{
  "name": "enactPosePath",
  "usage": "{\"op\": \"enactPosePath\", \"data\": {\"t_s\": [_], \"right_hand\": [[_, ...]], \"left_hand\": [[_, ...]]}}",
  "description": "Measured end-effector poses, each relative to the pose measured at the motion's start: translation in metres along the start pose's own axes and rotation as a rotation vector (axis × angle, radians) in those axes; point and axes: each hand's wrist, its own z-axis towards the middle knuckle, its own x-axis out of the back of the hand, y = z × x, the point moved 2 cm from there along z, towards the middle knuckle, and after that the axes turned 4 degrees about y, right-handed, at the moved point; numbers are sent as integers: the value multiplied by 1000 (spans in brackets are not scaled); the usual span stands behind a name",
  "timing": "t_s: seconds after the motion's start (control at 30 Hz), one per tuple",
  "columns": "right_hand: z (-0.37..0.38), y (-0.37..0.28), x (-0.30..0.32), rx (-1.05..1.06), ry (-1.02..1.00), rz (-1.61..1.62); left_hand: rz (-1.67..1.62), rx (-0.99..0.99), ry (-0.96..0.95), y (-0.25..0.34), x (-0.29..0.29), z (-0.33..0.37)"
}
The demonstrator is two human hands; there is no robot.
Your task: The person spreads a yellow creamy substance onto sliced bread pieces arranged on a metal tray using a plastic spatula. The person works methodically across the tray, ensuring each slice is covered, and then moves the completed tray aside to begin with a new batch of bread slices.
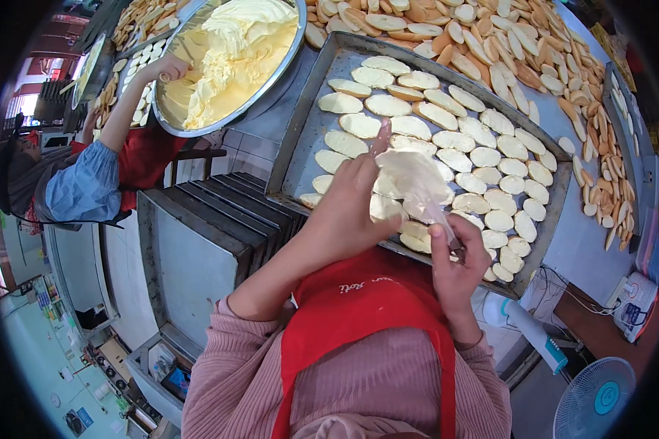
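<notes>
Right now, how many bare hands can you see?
3: your left hand over the rectangular grey metal tray, your right hand at its near edge, co-worker's hand at the round silver metal bowl. Another may be hidden.

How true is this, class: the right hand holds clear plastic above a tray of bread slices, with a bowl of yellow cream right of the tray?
Wrong side: the head view shows the bowl of yellow cream left of the tray. The right hand does hold clear plastic.
</notes>
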Motion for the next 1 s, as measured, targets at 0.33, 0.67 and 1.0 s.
{"op": "enactPosePath", "data": {"t_s": [0.33, 0.67, 1.0], "right_hand": [[4, -5, -6, 354, -102, -201], [7, 24, 17, -231, 31, 109], [33, 45, 59, -315, 173, 37]], "left_hand": [[-970, 164, -198, -17, -10, -6], [-570, 162, -140, -57, 9, 37], [167, -166, 316, -130, -48, 298]]}}
